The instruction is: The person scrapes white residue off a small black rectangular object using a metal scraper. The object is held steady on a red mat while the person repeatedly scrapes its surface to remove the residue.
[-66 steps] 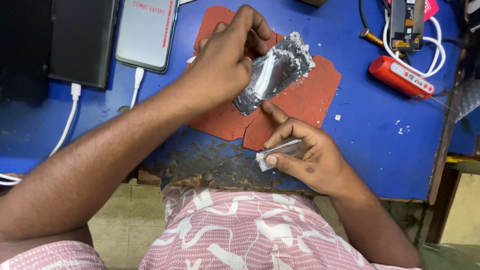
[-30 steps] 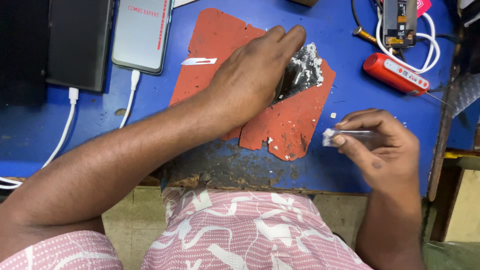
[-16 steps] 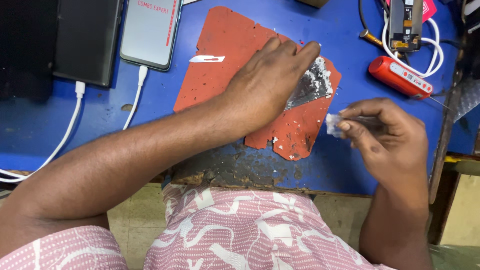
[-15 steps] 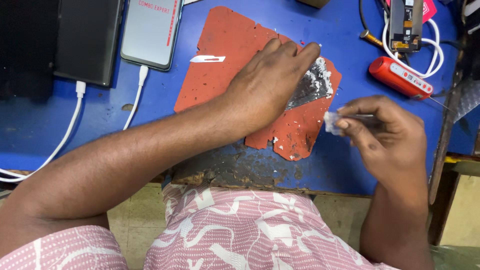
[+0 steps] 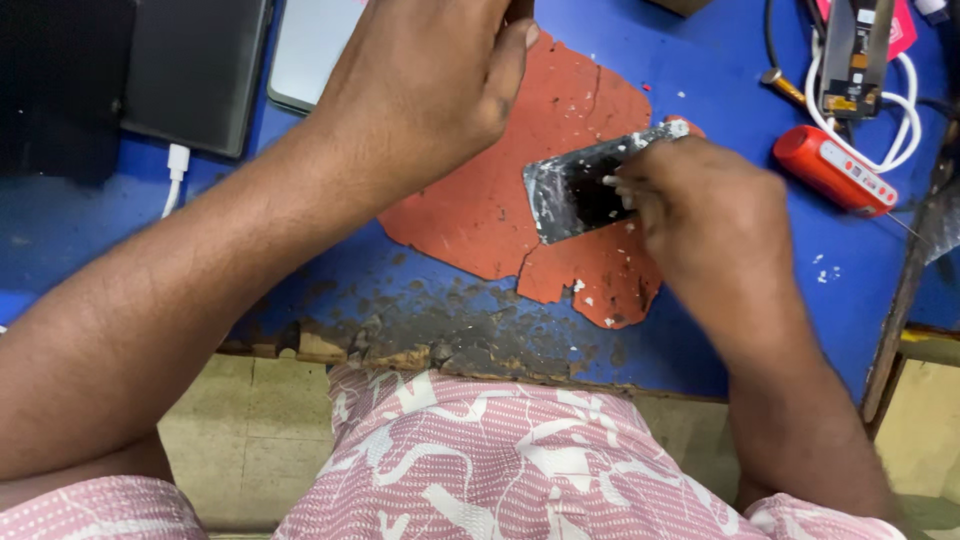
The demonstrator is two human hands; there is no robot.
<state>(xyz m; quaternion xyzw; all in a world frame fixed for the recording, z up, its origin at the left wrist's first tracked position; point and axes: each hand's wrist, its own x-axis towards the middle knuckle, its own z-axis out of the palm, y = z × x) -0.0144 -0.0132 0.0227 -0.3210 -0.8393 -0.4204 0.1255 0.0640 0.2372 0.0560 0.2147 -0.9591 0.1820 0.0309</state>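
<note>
A cracked dark phone panel (image 5: 568, 193) with silvery edges and white flecks lies tilted on a torn red mat (image 5: 480, 210) on the blue table (image 5: 700, 340). My right hand (image 5: 705, 215) rests on the panel's right half. Its fingertips are closed on a small pale strip pressed against the panel's face. My left hand (image 5: 425, 85) is raised off the mat, above the mat's upper left part and close to the camera. Its fingers are curled, and whether they hold anything is hidden.
A red stick-shaped device (image 5: 835, 170), a white cable (image 5: 900, 110), an opened phone body (image 5: 852, 50) and a yellow-handled tool (image 5: 785, 85) lie at the back right. A pale phone (image 5: 305, 55), a dark tablet (image 5: 190, 70) and a white plug (image 5: 178, 160) are back left. The table's front edge (image 5: 400, 345) is worn.
My left hand has lifted off the panel and moved up and left. My right hand has come in from the right with the strip, onto the panel. The camera is closer.
</note>
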